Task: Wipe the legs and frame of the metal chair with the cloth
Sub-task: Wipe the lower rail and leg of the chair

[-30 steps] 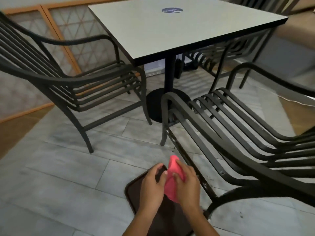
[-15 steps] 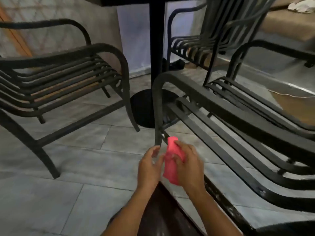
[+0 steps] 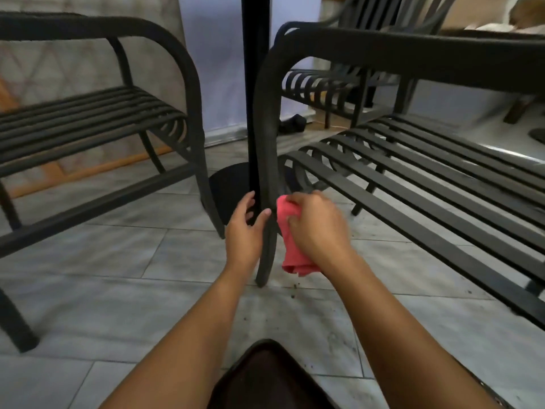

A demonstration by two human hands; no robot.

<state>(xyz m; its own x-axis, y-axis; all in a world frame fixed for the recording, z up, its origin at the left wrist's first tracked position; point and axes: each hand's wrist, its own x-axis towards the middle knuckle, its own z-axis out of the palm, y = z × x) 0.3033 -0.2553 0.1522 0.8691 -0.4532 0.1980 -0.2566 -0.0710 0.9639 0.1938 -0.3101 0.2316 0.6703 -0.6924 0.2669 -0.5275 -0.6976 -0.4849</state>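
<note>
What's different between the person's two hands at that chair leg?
The left hand holds the chair leg bare; the right hand grips a pink cloth. The left hand is on the leg's left side, the right hand on its right. Both are low on the same leg.

Dim, flat indoor light; soft shadows; motion blur throughout (worst at edges); wide-angle bending.

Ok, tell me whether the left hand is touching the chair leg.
Touching. The head view shows the left hand holding the chair leg: the thumb lies across the leg's front and the fingers curl round its left side.
</note>
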